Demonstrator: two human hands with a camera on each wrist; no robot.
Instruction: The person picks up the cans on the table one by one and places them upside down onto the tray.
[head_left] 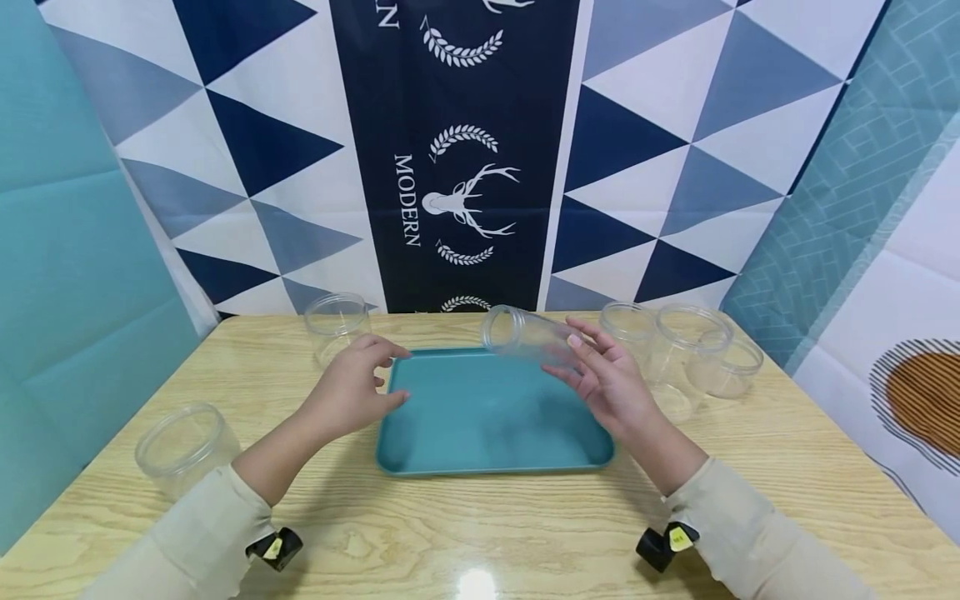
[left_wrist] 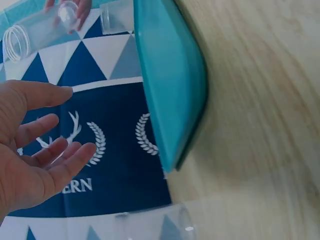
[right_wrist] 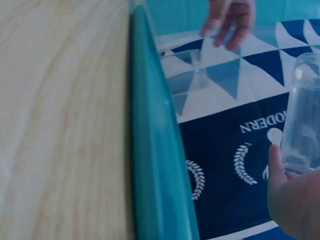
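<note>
A tall clear plastic jar is in my right hand, its threaded mouth turned to the left. Fingers and thumb grip it near its base, above the back right part of a teal tray. The same clear jar stands out against the patterned cloth in the right wrist view. My left hand hovers by the tray's left edge with nothing in it, thumb and fingers apart. In the left wrist view the left hand has its fingers loosely bent, away from the jar.
Two wide clear jars stand on the left, one at the back and one nearer me. Several clear containers cluster at the back right. A patterned cloth hangs behind the wooden table.
</note>
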